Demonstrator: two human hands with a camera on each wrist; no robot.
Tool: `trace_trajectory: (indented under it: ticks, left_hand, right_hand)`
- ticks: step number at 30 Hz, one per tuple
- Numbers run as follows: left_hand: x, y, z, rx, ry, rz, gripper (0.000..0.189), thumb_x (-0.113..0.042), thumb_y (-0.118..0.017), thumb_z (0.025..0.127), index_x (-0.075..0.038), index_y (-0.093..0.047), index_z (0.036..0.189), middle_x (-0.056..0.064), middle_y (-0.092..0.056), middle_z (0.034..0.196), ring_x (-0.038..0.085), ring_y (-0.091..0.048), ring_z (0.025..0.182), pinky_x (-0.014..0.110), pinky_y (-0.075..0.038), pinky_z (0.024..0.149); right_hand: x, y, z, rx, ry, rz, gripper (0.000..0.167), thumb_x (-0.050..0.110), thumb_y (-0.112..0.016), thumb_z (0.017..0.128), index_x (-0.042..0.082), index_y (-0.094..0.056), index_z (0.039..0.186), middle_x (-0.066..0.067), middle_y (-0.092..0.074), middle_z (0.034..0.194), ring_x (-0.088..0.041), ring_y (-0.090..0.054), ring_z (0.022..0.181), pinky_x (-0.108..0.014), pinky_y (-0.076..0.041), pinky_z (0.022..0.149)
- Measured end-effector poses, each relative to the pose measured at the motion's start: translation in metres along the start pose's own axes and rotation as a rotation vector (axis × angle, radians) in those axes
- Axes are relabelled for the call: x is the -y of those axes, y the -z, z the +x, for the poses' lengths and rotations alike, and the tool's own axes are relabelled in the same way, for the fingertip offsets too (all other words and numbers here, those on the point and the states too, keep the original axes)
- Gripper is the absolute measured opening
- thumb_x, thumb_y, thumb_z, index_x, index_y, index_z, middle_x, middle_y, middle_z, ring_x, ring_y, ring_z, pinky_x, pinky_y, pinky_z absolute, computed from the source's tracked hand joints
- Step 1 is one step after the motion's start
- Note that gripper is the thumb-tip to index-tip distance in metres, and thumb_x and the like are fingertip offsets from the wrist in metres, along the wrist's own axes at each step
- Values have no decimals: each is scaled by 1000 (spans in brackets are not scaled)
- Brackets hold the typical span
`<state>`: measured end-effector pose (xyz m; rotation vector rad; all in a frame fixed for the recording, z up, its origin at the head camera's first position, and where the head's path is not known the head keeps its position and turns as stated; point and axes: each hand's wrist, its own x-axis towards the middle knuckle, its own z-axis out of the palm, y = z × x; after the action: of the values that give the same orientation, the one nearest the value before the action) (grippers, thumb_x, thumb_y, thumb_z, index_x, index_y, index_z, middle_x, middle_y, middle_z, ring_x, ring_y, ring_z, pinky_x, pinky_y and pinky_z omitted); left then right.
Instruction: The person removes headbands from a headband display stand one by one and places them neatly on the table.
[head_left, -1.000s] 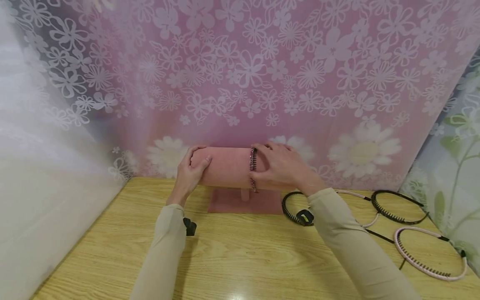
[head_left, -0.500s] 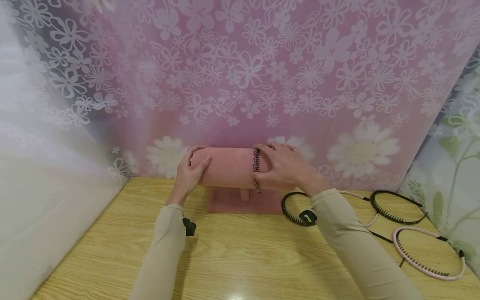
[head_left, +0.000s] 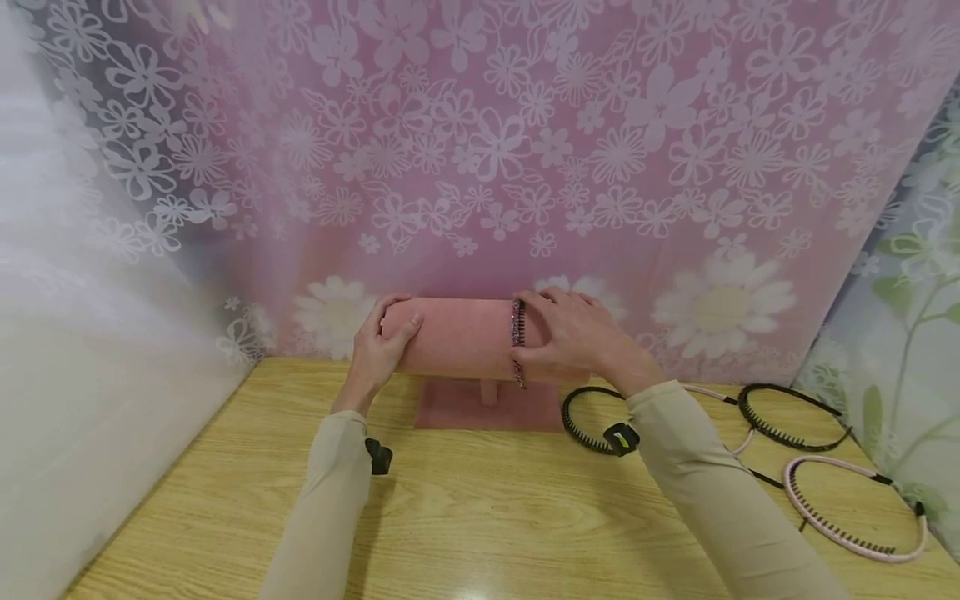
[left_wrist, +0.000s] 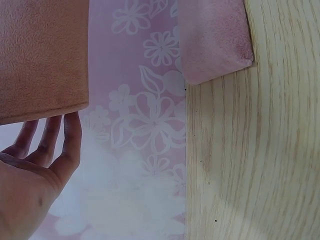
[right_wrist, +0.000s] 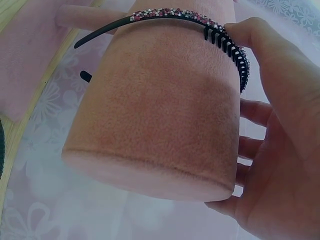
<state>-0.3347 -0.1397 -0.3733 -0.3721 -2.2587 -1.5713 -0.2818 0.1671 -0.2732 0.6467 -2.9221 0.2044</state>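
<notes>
A pink velvet T-bar display stand (head_left: 457, 337) has its thick padded roll lying sideways on a short post. My left hand (head_left: 375, 346) grips the roll's left end, thumb in front and the other fingers round the far side. Toward the right, a toothed headband (head_left: 518, 325) set with pink and silver rhinestones straddles the roll. My right hand (head_left: 581, 333) holds this headband, thumb on its near side and fingers behind. In the right wrist view the headband (right_wrist: 170, 14) shows black comb teeth, and its free tips hang below the roll.
On the wooden table (head_left: 465, 500), a black toothed headband (head_left: 581, 425) lies partly under my right forearm. Further right are another black headband (head_left: 787, 433) and a pink one (head_left: 832, 537). A floral curtain (head_left: 480, 167) hangs close behind the stand.
My right hand and the rhinestone headband have slid a little to the right along the roll. My left hand has stayed on the roll's left end.
</notes>
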Motion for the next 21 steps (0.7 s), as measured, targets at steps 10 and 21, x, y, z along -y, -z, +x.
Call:
trace_trajectory:
  ticks: [10,21]
  left_hand:
    - [0,0,0,-7,10,16,55,-58,-66,93,-33,-55,141,0,-57,144,28,-60,122,55,-51,98]
    - [2,-1,1,-7,9,4,58,-62,-66,92,-33,-55,141,0,-57,143,28,-61,120,54,-53,95]
  right_hand:
    - [-3,0,-2,-13,10,6,89,60,-67,86,20,-36,159,-19,-45,156,-45,-47,140,-65,-33,117]
    - [-6,0,-6,-13,2,11,89,59,-67,86,20,-36,160,-19,-45,155,-44,-47,140,-63,-34,117]
